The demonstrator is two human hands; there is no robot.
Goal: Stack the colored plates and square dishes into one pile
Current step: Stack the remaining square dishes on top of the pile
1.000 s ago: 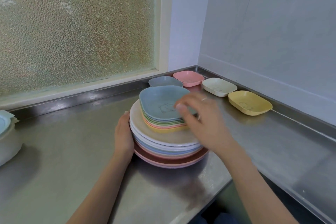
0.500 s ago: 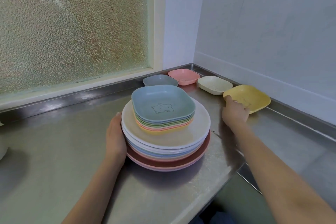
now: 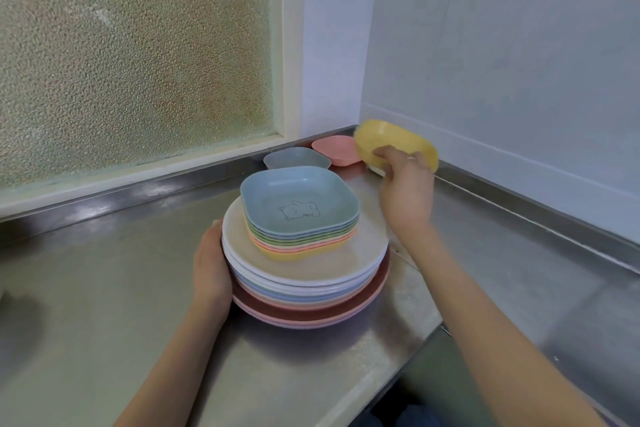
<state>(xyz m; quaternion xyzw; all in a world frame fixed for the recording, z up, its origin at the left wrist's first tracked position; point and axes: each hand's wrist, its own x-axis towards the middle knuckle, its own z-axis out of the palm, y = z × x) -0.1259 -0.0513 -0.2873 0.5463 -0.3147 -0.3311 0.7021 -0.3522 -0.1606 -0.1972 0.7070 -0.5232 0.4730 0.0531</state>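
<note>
A pile of round plates (image 3: 304, 274) stands on the steel counter, with several square dishes nested on top; the topmost is a blue square dish (image 3: 299, 199) with a bear drawing. My left hand (image 3: 209, 263) rests flat against the pile's left side. My right hand (image 3: 405, 184) holds a yellow square dish (image 3: 391, 140) tilted in the air, behind and to the right of the pile. A grey-blue dish (image 3: 294, 158) and a pink dish (image 3: 334, 147) lie in the corner behind the pile. A sliver of a cream dish (image 3: 375, 170) shows under my right hand.
The steel counter (image 3: 104, 288) ends in a front edge just right of the pile. A frosted window (image 3: 138, 45) rises behind, and a white wall (image 3: 519, 62) runs along the right with a raised steel lip.
My right hand left the pile, reached right to the yellow dish, and has lifted it, tilted, back toward the pile. My left hand stayed on the pile's side.
</note>
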